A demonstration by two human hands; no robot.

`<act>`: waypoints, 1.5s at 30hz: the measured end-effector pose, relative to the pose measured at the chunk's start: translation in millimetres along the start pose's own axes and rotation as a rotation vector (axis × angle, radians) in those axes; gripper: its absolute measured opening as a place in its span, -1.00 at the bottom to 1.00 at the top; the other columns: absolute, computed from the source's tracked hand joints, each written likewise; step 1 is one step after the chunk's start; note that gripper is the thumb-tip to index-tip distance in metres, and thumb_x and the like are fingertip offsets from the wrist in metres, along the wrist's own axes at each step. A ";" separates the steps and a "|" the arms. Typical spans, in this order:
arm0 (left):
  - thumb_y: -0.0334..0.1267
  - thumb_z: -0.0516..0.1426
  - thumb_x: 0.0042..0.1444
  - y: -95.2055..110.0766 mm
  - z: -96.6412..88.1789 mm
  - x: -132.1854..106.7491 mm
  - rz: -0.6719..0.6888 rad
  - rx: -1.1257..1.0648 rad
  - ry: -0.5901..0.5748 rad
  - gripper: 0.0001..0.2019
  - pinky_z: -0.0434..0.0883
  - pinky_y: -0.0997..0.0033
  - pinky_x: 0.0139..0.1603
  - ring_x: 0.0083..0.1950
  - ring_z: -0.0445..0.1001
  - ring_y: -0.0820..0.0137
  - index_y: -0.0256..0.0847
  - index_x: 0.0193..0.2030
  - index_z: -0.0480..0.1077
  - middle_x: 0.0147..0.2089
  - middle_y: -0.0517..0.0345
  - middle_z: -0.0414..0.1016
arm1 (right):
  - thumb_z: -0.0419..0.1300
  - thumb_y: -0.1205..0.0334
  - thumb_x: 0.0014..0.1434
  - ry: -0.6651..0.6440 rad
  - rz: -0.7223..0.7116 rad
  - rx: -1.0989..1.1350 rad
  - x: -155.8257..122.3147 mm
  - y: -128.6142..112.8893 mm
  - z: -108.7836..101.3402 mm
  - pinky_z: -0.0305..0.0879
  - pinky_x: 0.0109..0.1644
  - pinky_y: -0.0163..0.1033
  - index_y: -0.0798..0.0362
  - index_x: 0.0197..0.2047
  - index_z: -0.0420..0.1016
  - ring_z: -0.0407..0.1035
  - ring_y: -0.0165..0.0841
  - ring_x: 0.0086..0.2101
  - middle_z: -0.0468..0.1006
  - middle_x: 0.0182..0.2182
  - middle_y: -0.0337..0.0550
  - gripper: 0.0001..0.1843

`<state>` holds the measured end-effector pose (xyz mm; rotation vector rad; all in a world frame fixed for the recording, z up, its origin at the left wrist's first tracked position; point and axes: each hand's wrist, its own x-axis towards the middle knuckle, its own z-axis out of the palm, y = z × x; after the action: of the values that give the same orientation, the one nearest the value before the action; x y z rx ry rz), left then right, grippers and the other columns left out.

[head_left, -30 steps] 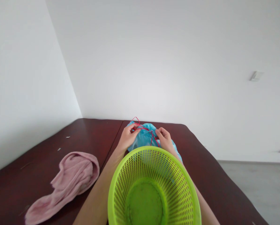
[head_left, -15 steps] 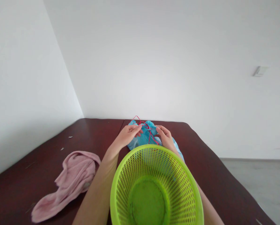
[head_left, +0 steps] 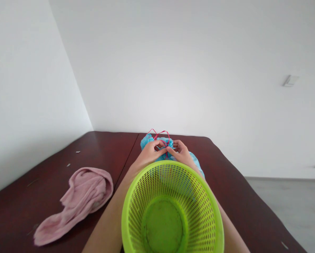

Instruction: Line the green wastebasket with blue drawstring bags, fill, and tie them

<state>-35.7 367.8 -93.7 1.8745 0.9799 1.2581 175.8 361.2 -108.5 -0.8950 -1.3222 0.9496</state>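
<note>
A light blue plastic bag point(head_left: 147, 139) lies at the back of the table, partly hidden behind my hands and the basket. Thin red string point(head_left: 166, 132) loops up above its gathered top. My left hand point(head_left: 150, 151) is closed, thumb and fingers pinching the string at the bag's top. My right hand point(head_left: 183, 153) pinches the string from the other side, its thumb tip meeting the left thumb. A lime-green plastic basket point(head_left: 164, 225) with slotted walls stands between my forearms, nearer to me, with nothing visible inside.
A crumpled pink cloth point(head_left: 87, 191) lies on the dark red-brown table point(head_left: 226, 189), left of my left forearm. Small white scraps point(head_left: 77, 151) are on the table's left side. White walls rise behind and to the left, and grey floor shows at the right.
My hands have come together from either side of the string, thumbs now meeting. The red loop on the right stands higher, and the view has shifted slightly.
</note>
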 end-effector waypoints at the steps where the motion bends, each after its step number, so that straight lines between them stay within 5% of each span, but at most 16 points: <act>1: 0.24 0.51 0.27 1.5 0.1 -0.4 0.007 0.005 -0.007 -0.59 0.52 0.13 -0.19 -0.29 0.59 0.18 -0.07 -0.20 0.72 -0.22 0.03 0.72 | 0.74 -0.30 -0.07 -0.005 -0.009 0.007 0.7 -0.4 0.7 0.43 -0.23 -0.19 -0.14 -0.29 0.66 0.43 -0.31 -0.34 0.65 -0.35 -0.29 -0.45; 7: 0.19 0.50 0.26 1.2 -5.4 -0.3 -0.026 0.009 0.055 -0.62 0.47 0.20 -0.26 -0.33 0.56 0.22 -0.09 -0.21 0.70 -0.27 0.07 0.69 | 0.68 -0.49 -0.03 0.019 0.022 0.045 2.7 1.1 -1.1 0.36 -0.33 -0.20 -0.12 -0.43 0.55 0.32 -0.35 -0.45 0.50 -0.51 -0.33 -0.33; 14: 0.13 0.54 0.18 -3.8 -30.2 0.9 -0.032 -0.062 0.278 -0.63 0.37 0.35 -0.28 -0.32 0.49 0.31 -0.13 -0.20 0.70 -0.24 0.10 0.71 | 0.63 -0.55 -0.01 0.240 0.040 0.169 8.9 7.4 -10.4 0.42 -0.36 -0.20 -0.11 -0.37 0.45 0.40 -0.36 -0.48 0.50 -0.51 -0.35 -0.26; 24: 0.23 0.45 0.22 -3.0 -39.5 3.6 -0.137 -0.422 0.443 -0.53 0.43 0.43 -0.33 -0.34 0.47 0.38 -0.08 -0.15 0.45 -0.27 0.23 0.55 | 0.68 -0.31 0.02 0.410 -0.008 0.391 7.9 2.7 -17.0 0.44 -0.30 -0.15 -0.19 -0.18 0.41 0.52 -0.28 -0.46 0.58 -0.48 -0.40 -0.36; 31: 0.43 0.28 0.26 8.8 -54.7 -3.9 -0.203 -0.474 0.252 -0.42 0.26 0.32 -0.48 -0.56 0.21 0.37 -0.11 -0.33 0.51 -0.56 0.28 0.22 | 0.65 -0.23 0.09 0.415 -0.044 0.400 4.0 -7.7 -19.3 0.39 -0.33 -0.18 -0.19 -0.08 0.47 0.45 -0.33 -0.46 0.66 -0.35 -0.39 -0.42; 36: 0.45 0.38 0.30 1.9 -44.0 -1.5 -0.104 -0.114 0.102 -0.40 0.45 0.30 -0.26 -0.27 0.55 0.25 -0.13 -0.20 0.68 -0.29 0.07 0.64 | 0.66 -0.25 0.09 0.306 -0.009 0.370 -0.3 -16.2 -22.6 0.45 -0.27 -0.18 -0.16 -0.14 0.58 0.46 -0.32 -0.40 0.62 -0.36 -0.35 -0.48; 45: 0.13 0.58 0.13 12.2 -15.5 -14.5 -0.119 -0.222 -0.265 -0.58 0.67 0.11 -0.05 -0.09 0.74 0.09 -0.02 0.01 0.76 -0.04 -0.07 0.81 | 0.69 -0.32 0.03 0.191 0.039 0.301 -2.4 -16.3 -13.9 0.48 -0.29 -0.13 -0.19 -0.13 0.62 0.51 -0.28 -0.42 0.71 -0.32 -0.30 -0.43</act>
<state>-51.3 351.1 -85.0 1.7297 0.7653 0.9760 190.5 353.0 -95.0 -0.7593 -0.9721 1.0350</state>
